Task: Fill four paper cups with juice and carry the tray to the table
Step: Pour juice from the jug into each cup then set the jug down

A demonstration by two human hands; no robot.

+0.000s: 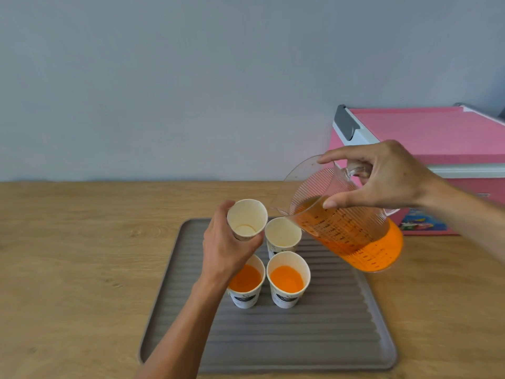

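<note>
Surface: wooden counter (82, 255) against grey wall; ribbed grey tray (314, 337) on it
Cups: near two (288, 280) filled; far-right cup (282, 233) empty, on tray
Left hand (226, 250): grasping tilted empty cup (247, 218), lifted off tray
Right hand (388, 179): gripping juice pitcher (347, 228), tilted, spout over far-right cup
Risk: over-tilt surges juice past rim; light unsteadied cup may tip; left forearm overhangs filled cup

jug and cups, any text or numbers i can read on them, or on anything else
jug: black measuring scale with figures, too blurred to quote.
front cups: dark printed logo, unreadable.
pink box: colourful sticker low on its side, no legible words.
Nothing here reads clearly.
</note>
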